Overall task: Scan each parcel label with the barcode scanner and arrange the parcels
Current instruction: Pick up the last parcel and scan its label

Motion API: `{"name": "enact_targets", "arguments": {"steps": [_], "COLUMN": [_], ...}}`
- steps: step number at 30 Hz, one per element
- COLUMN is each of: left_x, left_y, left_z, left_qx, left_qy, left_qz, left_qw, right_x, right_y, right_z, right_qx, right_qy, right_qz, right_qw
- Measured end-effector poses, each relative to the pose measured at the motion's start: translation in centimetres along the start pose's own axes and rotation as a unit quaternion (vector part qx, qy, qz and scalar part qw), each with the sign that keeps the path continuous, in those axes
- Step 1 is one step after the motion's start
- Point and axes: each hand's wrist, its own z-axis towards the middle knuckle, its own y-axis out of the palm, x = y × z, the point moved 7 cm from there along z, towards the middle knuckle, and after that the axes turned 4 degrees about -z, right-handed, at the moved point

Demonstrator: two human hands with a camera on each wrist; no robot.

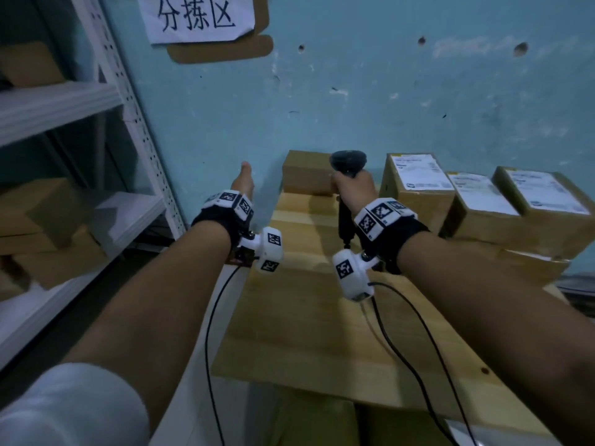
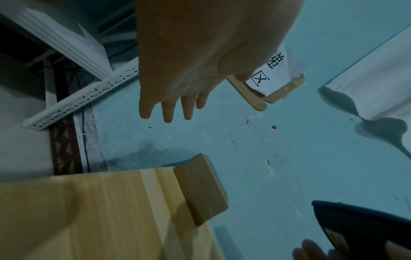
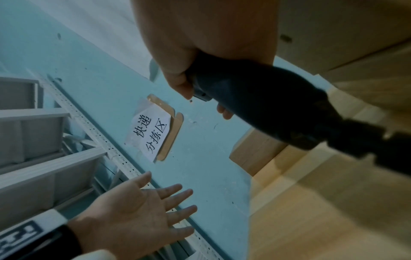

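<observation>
My right hand [image 1: 351,185] grips the handle of a black barcode scanner [image 1: 348,162], held upright above the wooden table [image 1: 309,317]; its dark body [image 3: 266,105] fills the right wrist view. A small plain cardboard parcel [image 1: 306,175] lies at the table's far edge against the wall, just behind the scanner. My left hand [image 1: 243,181] hovers left of that parcel with fingers [image 2: 166,112] straight and spread, holding nothing. Three labelled parcels [image 1: 418,185] [image 1: 483,201] [image 1: 544,201] stand in a row at the back right.
A white metal shelf rack [image 1: 64,104] with cardboard boxes [image 1: 42,214] stands at the left. A paper sign [image 1: 196,17] hangs on the blue wall. More boxes [image 1: 528,265] lie under the labelled parcels. Cables [image 1: 418,349] trail over the table from my wrists.
</observation>
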Motion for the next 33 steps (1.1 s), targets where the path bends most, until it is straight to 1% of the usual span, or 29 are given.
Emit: {"name": "enact_targets", "arguments": {"steps": [2,4,6,8,13,15,17,22,26,30,33], "left_x": [0.4,0.5,0.4,0.2,-0.2,-0.6,-1.0,-1.5,-1.8,-2.1,-2.3], "left_y": [-0.1,0.4,1.1,1.8,4.9,6.3,7.4,8.8,9.4,9.5,8.9], "left_z": [1.6,3.3,5.1,7.0,11.1,12.3,13.5,15.5,16.4,16.4,16.4], "left_qx": [-0.004,-0.021,-0.031,-0.031,-0.052,-0.06,-0.069,-0.081,-0.099,-0.115,-0.085], "left_qy": [0.008,0.011,0.005,-0.002,-0.006,-0.01,-0.016,-0.007,0.0,-0.027,-0.035], "left_qz": [-0.003,-0.014,-0.015,-0.017,-0.035,-0.033,-0.021,0.011,0.003,0.003,-0.01], "left_qw": [1.0,1.0,0.999,0.999,0.998,0.998,0.997,0.997,0.995,0.993,0.996], "right_x": [-0.1,0.0,0.4,1.2,4.3,5.4,5.9,6.1,6.7,7.6,7.9], "right_y": [0.5,0.9,1.6,2.3,4.1,4.6,5.1,5.3,6.3,6.6,6.3], "right_z": [1.8,3.9,6.0,7.9,11.6,12.5,13.4,14.9,15.6,15.8,15.6], "right_qx": [0.028,0.055,0.069,0.069,0.036,0.031,0.041,0.103,0.092,0.082,0.086], "right_qy": [-0.001,0.002,0.015,0.035,0.077,0.093,0.096,0.103,0.118,0.14,0.149], "right_qz": [0.001,0.011,0.018,0.013,0.016,0.027,0.043,0.117,0.122,0.129,0.134], "right_qw": [1.0,0.998,0.997,0.997,0.996,0.995,0.994,0.982,0.981,0.978,0.976]}}
